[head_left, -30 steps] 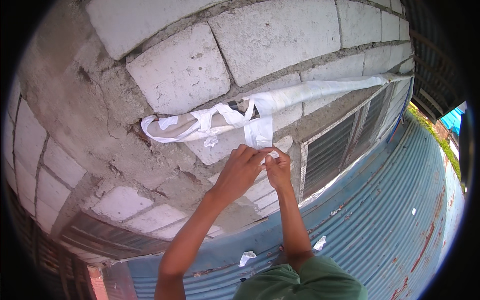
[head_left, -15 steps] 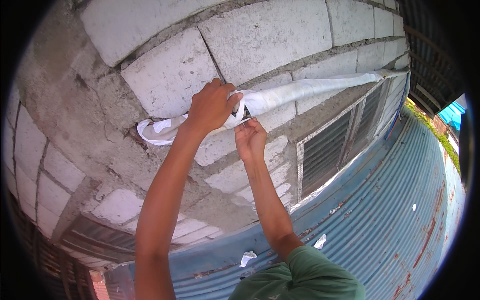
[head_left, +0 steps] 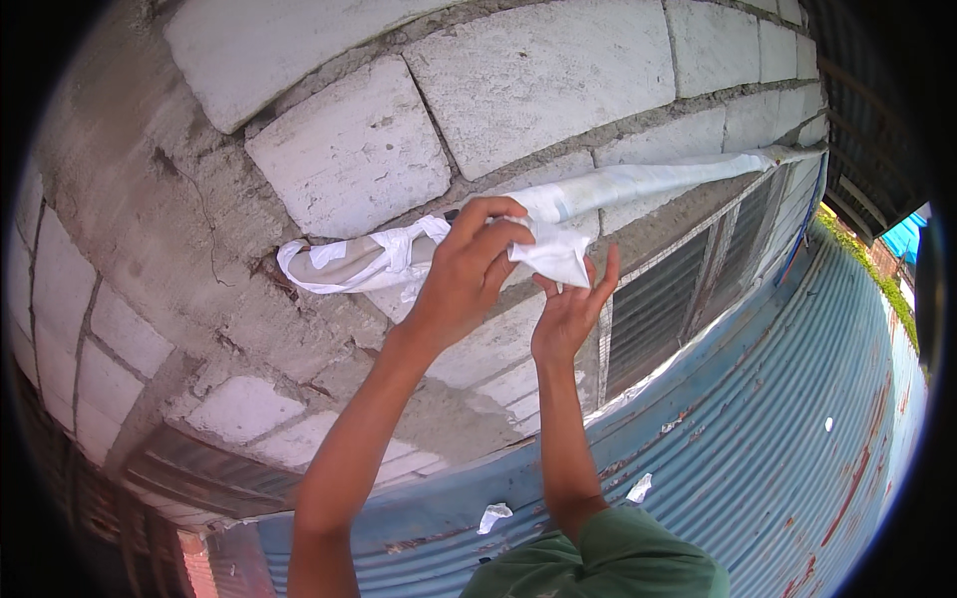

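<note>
Head view: on a block wall (head_left: pixel 349 149) above blue metal roofing (head_left: pixel 748 419), a white-wrapped bundle (head_left: pixel 653 179) lies lengthwise from nine to two o'clock. Left hand (head_left: pixel 464 269) fingers clamp a white strip (head_left: pixel 558 256) pointing toward four; right hand (head_left: pixel 563 324) fingers spread at its six-o'clock edge.

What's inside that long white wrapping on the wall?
At the left end of the white wrapping, a greyish length is partly exposed. Farther right, contents are covered; the left hand blocks part of the middle.
</note>
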The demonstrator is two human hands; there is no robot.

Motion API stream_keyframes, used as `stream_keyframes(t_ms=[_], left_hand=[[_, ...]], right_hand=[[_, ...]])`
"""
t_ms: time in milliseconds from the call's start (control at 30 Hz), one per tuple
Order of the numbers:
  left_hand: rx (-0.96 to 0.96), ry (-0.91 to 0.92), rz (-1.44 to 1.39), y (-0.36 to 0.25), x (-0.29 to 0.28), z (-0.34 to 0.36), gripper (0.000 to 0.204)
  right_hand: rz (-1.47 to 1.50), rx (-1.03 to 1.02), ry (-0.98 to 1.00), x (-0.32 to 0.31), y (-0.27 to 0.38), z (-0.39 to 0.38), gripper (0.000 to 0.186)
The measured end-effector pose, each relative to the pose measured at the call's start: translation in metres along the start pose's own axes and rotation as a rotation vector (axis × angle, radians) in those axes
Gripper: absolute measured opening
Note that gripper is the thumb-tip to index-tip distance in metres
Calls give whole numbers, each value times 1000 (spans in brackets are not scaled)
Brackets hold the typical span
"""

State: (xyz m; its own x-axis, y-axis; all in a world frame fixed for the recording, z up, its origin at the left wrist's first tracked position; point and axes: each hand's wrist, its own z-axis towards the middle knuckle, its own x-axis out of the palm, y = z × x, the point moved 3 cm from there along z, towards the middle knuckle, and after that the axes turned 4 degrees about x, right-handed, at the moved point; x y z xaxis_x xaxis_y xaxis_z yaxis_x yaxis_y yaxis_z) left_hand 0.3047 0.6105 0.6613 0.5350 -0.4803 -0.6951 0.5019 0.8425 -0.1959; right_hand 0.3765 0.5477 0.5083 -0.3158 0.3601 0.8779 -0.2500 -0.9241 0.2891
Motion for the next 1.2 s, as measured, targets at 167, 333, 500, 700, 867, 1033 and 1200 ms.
stream_keyframes(t_ms=[167,333,500,700,867,1033,1200], left_hand=[[-55,216,-95,-5,49,-53,30],[185,264,346,-6,44,-42,33],[38,112,494,11,10,27,34],[-306,326,511,51,18,65,37],[-564,393,517,55,18,68,45],[-435,162,711,49,14,64,41],[-442,146,607,65,19,65,26]], right_hand=[[-485,123,215,-47,25,-15,58],[-175,358,-97,-75,-36,1,33],[-177,170,-398,-47,-80,56,20],[233,515,-337,20,-71,18,26],[621,834,-269,46,-54,23,70],[1077,677,-163,46,-53,52,82],[1027,644,-120,49,-65,46,85]])
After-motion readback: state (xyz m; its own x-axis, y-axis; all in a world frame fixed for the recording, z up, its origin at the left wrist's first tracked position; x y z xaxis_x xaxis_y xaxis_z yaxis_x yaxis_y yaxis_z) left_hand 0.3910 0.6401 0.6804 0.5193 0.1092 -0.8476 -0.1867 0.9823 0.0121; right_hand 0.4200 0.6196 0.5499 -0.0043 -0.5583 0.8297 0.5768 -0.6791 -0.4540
